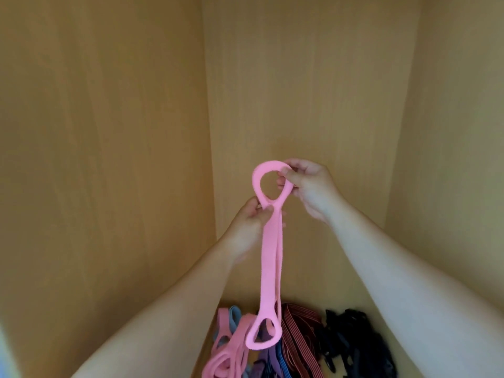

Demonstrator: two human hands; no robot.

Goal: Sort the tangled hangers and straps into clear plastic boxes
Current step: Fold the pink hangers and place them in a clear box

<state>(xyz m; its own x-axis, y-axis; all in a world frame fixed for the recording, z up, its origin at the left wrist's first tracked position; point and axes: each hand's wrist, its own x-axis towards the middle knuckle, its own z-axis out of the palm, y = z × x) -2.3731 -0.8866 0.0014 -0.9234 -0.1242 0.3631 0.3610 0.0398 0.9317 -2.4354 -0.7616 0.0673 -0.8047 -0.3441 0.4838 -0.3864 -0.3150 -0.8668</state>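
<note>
Cupboard: pale wooden walls (109,132) fill the view on the left, back and right, and meet in two upright corners.
Heap of straps (286,350): it lies on the cupboard floor at the bottom edge of the view, tangled together.
Heap, by colour: loose pink bands (231,353) on the left, a blue band (234,315) behind them, purple bands (266,361) in the middle, red striped bands (300,336) right of that, black straps (351,342) furthest right.
Pink strap (268,268): the thing in hand, held up in the air in front of the back wall. It hangs straight down as a doubled flat band with a loop at each end.
Right hand (308,186): the higher one. Thumb and fingers are closed on the right side of the upper loop, pinching it.
Left hand (249,225): lower and to the left. Its fingers pinch the pink strap just below the upper loop, where the loop narrows into the band.
Upper loop (256,184): held open and round between the two hands.
Lower loop (249,342): hangs in front of the heap. Whether it touches the heap cannot be told.
</note>
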